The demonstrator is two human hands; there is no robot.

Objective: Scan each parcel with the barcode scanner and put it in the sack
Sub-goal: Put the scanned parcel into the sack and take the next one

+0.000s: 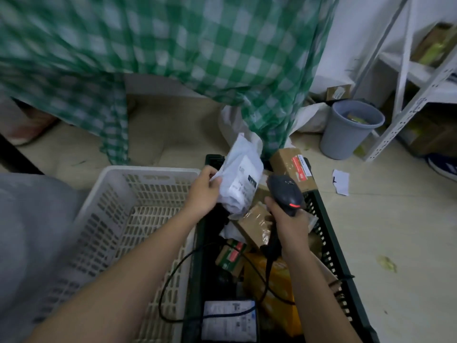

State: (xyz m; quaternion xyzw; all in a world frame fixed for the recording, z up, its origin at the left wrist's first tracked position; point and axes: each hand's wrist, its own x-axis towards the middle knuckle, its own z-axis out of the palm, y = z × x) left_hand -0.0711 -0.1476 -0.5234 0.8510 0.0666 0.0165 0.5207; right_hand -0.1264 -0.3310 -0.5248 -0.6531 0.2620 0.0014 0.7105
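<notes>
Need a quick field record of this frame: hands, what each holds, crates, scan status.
left hand: grips white poly parcel, label facing scanner
right hand: grips barcode scanner, aimed at the parcel
dark crate: holds more parcels, boxes and bags
white crate: no parcels visible inside
scan status: parcel in hand, not yet in a sack

Two bare hands are showing, the left hand and the right hand, along with one black handheld barcode scanner and one white plastic mailer parcel with a printed label. Two slatted plastic crates are sitting side by side, one white slatted plastic crate and one dark green slatted plastic crate, while one grey round plastic bin is standing on the floor. At least two brown cardboard parcels are lying in the dark crate, a taped brown box with a red label and a brown box wrapped in clear tape.
</notes>
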